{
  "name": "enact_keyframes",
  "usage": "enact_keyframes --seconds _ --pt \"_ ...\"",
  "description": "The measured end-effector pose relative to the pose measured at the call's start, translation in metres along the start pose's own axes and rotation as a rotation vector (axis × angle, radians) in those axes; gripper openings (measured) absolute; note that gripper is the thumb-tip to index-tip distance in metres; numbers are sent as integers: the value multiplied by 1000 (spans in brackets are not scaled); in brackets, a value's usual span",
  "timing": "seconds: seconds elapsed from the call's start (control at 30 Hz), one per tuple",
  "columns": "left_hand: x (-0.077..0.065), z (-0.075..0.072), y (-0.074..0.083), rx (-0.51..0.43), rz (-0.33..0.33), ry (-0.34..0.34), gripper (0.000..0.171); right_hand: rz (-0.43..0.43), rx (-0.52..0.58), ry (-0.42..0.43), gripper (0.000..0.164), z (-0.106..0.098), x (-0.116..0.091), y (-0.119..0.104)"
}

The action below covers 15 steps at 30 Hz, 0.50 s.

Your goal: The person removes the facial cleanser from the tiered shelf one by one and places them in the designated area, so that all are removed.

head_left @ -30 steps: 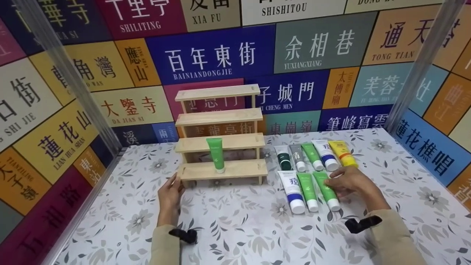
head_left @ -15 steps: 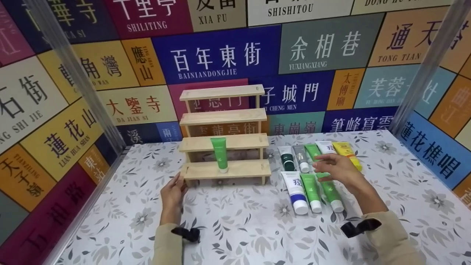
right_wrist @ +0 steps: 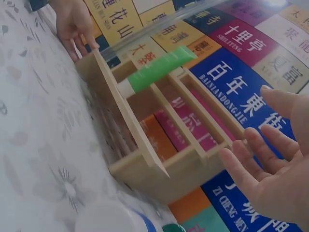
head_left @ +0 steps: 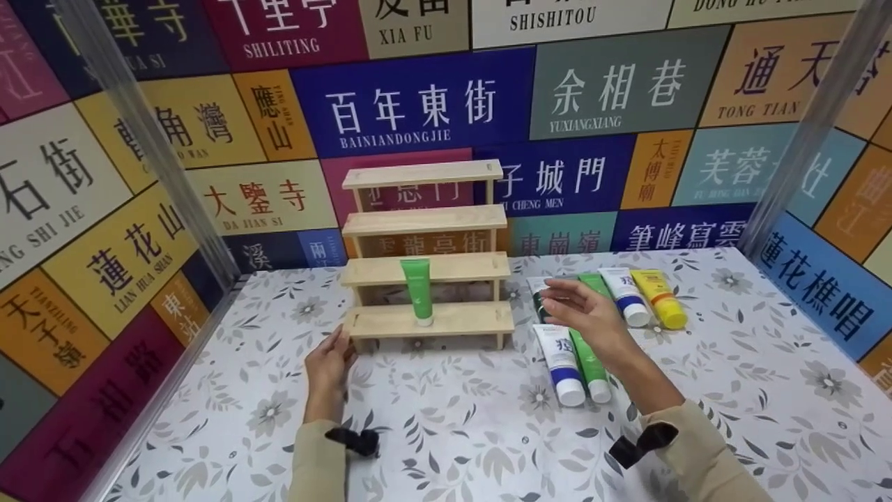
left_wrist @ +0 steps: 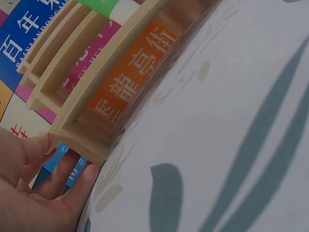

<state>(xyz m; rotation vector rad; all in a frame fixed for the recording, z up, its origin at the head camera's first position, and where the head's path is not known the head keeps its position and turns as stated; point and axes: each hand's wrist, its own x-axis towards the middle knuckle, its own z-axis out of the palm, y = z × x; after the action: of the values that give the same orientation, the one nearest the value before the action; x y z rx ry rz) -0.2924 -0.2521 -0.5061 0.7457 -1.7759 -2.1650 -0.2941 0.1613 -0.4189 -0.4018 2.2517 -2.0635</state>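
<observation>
A wooden step shelf [head_left: 446, 318] stands on the table, with a green tube [head_left: 418, 289] upright on its lowest step. At the left end of that step, my left hand [head_left: 329, 369] holds the shelf by its edge; thumb and fingers are at the corner in the left wrist view. My right hand [head_left: 589, 314] hovers over the laid-out tubes, fingers spread, holding nothing. Below it lie a white tube with a blue band [head_left: 559, 366] and a green tube [head_left: 589, 366]. Behind are a white-and-blue tube [head_left: 624, 296] and a yellow tube [head_left: 660, 298]. Hand and forearm hide other tubes.
The table [head_left: 432, 432] has a floral white cover. Behind it rises a wall of coloured name panels [head_left: 418, 101]. Clear upright posts [head_left: 780, 160] stand at both back corners. A dark-green-and-white tube [head_left: 538, 293] is partly hidden by my right fingers.
My right hand has lifted off the front-row green tube at the right and moved left across the tubes. The left hand stays at the shelf. The view has shifted slightly.
</observation>
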Motion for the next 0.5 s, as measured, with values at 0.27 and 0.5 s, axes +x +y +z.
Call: enact_keyframes --seconds 0.27,0.5 --pt "-1 -2 0 -6 -10 -28 40 -53 109 -47 56 46 16 -8" --pt "0 -2 1 -9 -7 -26 40 -114 154 -50 55 91 30 -20"
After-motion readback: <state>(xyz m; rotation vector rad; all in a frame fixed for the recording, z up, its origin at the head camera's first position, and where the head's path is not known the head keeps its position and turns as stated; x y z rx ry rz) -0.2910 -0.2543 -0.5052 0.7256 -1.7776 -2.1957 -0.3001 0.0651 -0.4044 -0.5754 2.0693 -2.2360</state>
